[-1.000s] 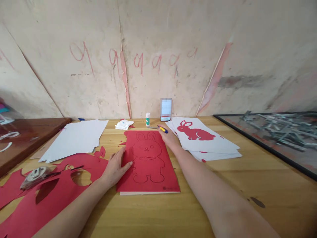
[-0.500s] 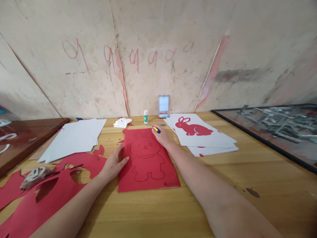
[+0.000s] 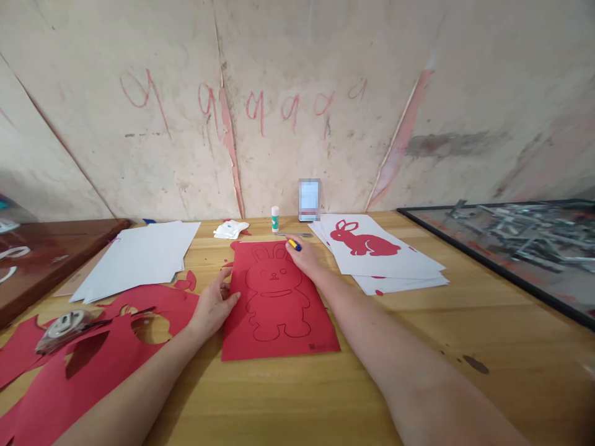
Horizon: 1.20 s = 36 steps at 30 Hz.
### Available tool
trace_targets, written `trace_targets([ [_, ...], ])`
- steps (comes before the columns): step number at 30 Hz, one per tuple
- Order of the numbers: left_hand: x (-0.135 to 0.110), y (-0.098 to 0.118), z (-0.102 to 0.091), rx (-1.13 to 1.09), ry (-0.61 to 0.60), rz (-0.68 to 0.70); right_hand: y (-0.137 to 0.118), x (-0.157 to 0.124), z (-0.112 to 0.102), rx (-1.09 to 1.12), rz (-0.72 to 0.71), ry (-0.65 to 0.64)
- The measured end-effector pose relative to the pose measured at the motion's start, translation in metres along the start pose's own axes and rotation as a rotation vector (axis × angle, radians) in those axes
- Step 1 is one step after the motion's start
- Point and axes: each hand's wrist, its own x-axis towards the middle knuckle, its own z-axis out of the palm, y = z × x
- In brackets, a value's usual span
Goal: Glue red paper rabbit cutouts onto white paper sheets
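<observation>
A red paper sheet (image 3: pixel 274 316) lies in front of me, with a standing bunny outlined on it in dark lines. My left hand (image 3: pixel 216 303) is at its left edge, thumb on top and fingers at the side, partly hidden. At the upper right edge of the sheet, my right hand (image 3: pixel 302 255) is closed round a small yellow tool (image 3: pixel 292 243) with a dark blue end; its exact kind I cannot make out. A thin metal tool (image 3: pixel 304 235) lies just beyond that hand, close to a glue stick (image 3: pixel 275 219) standing upright.
White sheets (image 3: pixel 139 260) and cut red paper (image 3: pixel 51 396) with a tape measure (image 3: pixel 69 325) lie on the left. On the right, a red rabbit cutout (image 3: pixel 367 240) rests on white paper (image 3: pixel 404 267). A phone (image 3: pixel 309 201) leans on the wall. Crumpled tissue (image 3: pixel 230 230) lies behind the sheet.
The whole view has shifted slightly. Both hands and the red sheet keep almost the same places, and the yellow tool stays in my right hand.
</observation>
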Motion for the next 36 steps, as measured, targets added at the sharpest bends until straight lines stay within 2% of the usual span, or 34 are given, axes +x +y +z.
trace_targets([
  [11, 0.000, -0.008, 0.000, 0.194, 0.007, 0.081, 0.002, -0.001, 0.000, -0.013, -0.017, -0.005],
  [16, -0.003, -0.008, 0.001, 0.251, 0.047, 0.161, 0.002, -0.003, 0.000, 0.003, -0.032, -0.005],
  [26, -0.003, -0.018, 0.003, 0.296, 0.038, 0.261, 0.009, -0.002, 0.004, 0.090, -0.066, 0.071],
  [36, -0.004, -0.014, 0.004, 0.262, 0.060, 0.208, 0.009, -0.002, 0.006, 0.042, -0.081, 0.075],
])
